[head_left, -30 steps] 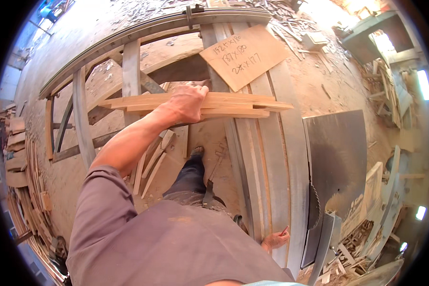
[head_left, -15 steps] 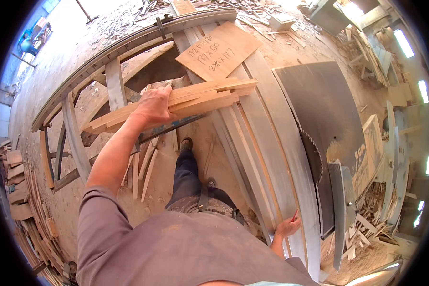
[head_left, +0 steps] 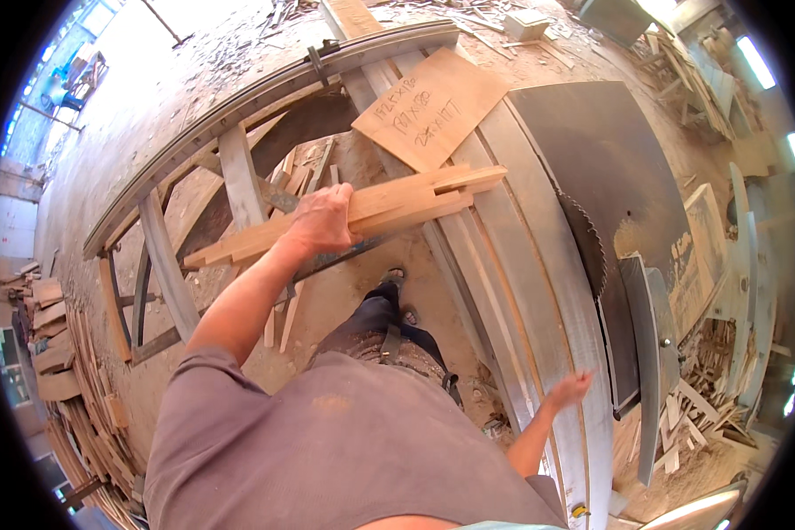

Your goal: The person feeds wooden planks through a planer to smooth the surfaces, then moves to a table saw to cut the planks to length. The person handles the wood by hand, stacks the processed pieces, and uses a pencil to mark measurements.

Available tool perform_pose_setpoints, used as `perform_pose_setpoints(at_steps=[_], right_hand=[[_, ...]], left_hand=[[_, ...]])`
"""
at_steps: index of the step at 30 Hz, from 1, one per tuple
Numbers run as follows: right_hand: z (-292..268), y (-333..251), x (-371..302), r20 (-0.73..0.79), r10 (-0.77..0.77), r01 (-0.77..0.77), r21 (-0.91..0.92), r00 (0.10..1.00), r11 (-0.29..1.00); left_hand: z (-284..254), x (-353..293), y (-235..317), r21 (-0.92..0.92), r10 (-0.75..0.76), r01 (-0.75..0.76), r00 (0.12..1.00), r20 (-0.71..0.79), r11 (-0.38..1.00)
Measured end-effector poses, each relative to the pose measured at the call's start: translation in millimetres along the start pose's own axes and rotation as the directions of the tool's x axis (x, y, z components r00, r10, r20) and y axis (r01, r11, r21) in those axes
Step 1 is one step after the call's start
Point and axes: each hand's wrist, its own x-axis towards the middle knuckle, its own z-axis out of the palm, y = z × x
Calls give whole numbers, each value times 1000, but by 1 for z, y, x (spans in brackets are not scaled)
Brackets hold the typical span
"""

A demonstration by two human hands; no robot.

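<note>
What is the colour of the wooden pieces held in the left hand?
The wooden pieces are light yellowish-brown, shown best in the head view.

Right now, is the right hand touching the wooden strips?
No, the left hand alone grips the wooden strips; the right hand is well apart from them.

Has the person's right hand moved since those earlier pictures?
Yes, rightward: the right hand was left of the right-hand table groove earlier and now reaches across it.
</note>
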Motion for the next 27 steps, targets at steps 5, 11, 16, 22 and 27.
perform_pose_setpoints(at_steps=[5, 11, 16, 22, 27], right_hand=[[71, -249, 63, 448, -13, -298, 616, 894, 729], [166, -474, 47, 623, -739, 295, 678, 254, 673], [244, -555, -44, 768, -625, 781, 473, -139, 408], [311, -583, -56, 822, -467, 882, 443, -327, 161], [324, -603, -52, 879, -356, 940, 342, -316, 11]], left_hand=[[0, -27, 23, -41, 21, -22, 999, -28, 999], [30, -48, 53, -148, 25, -30, 999, -36, 989], [29, -65, 59, -191, 32, -44, 997, -64, 981], [30, -55, 39, -215, 87, -101, 994, -73, 971], [24, -43, 25, -188, 77, -89, 995, -66, 978]])
